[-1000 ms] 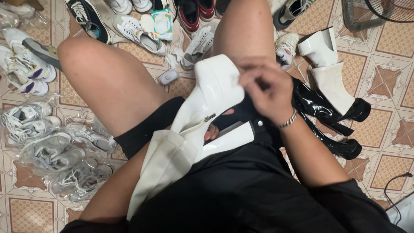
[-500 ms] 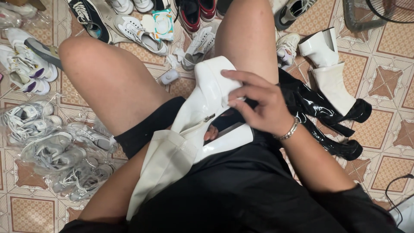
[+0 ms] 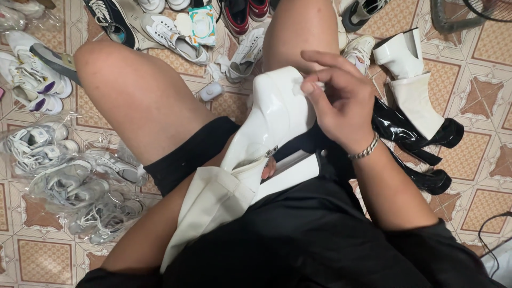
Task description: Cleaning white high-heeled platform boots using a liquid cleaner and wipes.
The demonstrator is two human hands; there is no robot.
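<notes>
Wiping goes best with the right hand [image 3: 341, 101] pinching its small white wipe [image 3: 304, 88] flat against the glossy white boot [image 3: 277, 114], braced from inside by the left hand [image 3: 268, 168], whose grip I cannot tell

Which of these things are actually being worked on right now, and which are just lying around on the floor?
In hand:
white glossy boot, on the lap
small white wipe, pinched in the right hand
left hand, inside the boot's shaft, only fingertips showing

Lying about:
second white boot
black glossy boots
bagged sneakers
wipes packet
loose sneakers
</notes>
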